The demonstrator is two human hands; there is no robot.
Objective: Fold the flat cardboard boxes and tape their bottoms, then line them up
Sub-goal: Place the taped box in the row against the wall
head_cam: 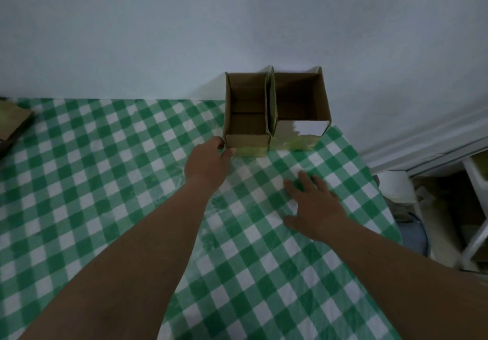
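Two folded brown cardboard boxes stand upright and open-topped, side by side against the wall at the far edge of the table. The left box [247,118] and the right box [301,107] touch each other, and both show pale tape along their bottom front edges. My left hand [208,162] reaches to the left box's lower front-left corner, fingertips touching it there. My right hand [314,205] rests flat on the tablecloth in front of the right box, fingers spread, holding nothing.
A green-and-white checked cloth covers the table [105,181]. Flat brown cardboard [13,120] lies at the far left edge. The table's right edge drops off beside a white shelf frame [475,207] and clutter on the floor.
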